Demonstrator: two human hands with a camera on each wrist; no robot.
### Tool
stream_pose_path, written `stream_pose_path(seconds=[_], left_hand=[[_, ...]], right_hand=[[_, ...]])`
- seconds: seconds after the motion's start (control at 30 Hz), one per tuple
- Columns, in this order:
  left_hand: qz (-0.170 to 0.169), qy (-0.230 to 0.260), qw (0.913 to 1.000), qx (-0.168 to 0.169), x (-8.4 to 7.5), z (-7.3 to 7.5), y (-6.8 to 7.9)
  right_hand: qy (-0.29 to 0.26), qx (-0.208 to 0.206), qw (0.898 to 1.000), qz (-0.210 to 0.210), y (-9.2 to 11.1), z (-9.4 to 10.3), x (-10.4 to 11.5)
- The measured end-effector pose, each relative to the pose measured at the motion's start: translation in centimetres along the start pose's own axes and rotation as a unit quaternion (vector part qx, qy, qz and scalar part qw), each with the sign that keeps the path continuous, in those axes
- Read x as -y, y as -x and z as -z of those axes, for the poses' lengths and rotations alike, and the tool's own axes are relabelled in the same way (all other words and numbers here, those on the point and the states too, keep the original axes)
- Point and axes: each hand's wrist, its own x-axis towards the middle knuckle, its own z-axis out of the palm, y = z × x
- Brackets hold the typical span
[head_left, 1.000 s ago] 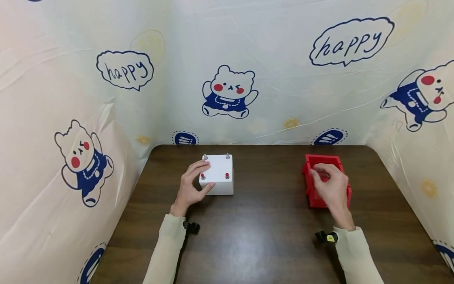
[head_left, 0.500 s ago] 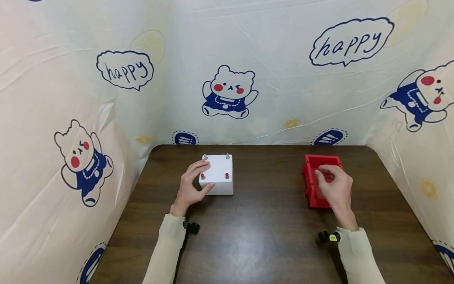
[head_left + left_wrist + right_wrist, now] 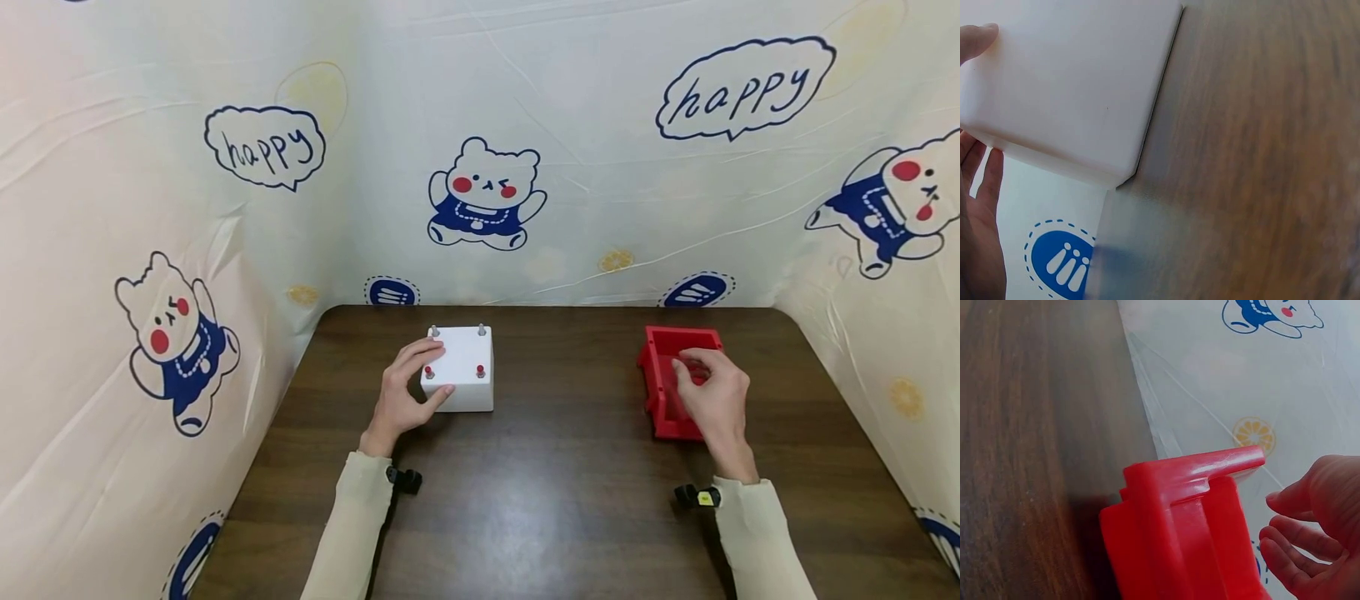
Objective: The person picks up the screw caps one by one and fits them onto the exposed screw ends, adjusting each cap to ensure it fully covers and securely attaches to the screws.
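My left hand (image 3: 405, 402) is spread around the left side of a white box (image 3: 463, 354), gripping it with the thumb on the near face and the fingers at the top and far side. The box sits toward the back left of the brown surface (image 3: 555, 475); two red-tipped pegs (image 3: 480, 371) stand along its near edge and two grey pegs (image 3: 482, 331) along the far one. Well to the right, a red bin (image 3: 671, 423) rests on the surface. My right hand (image 3: 716, 393) hangs over its opening, fingers loosely bent, thumb slightly apart from them, and I see nothing held between them.
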Motion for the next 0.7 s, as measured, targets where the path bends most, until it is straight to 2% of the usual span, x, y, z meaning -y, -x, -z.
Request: stream_pose_path(seconds=[0.17, 0.47, 0.57, 0.7], left_hand=[[0.006, -0.005, 1.0, 0.002, 0.0, 0.0, 0.0], [-0.001, 0.005, 0.9999, -0.01, 0.1, -0.3, 0.0], [-0.002, 0.009, 0.9998, -0.016, -0.5, -0.3, -0.1], [-0.008, 0.017, 0.9996, -0.02, -2.1, -0.2, -0.5]], right_hand=[[0.01, -0.01, 1.0, 0.02, 0.2, -0.2, -0.3], [0.024, 0.005, 1.0, 0.016, 0.0, -0.7, -0.7], [0.026, 0.009, 0.999, 0.019, 0.0, -0.8, -0.8], [0.041, 0.019, 0.999, 0.017, 0.0, -0.9, -1.1]])
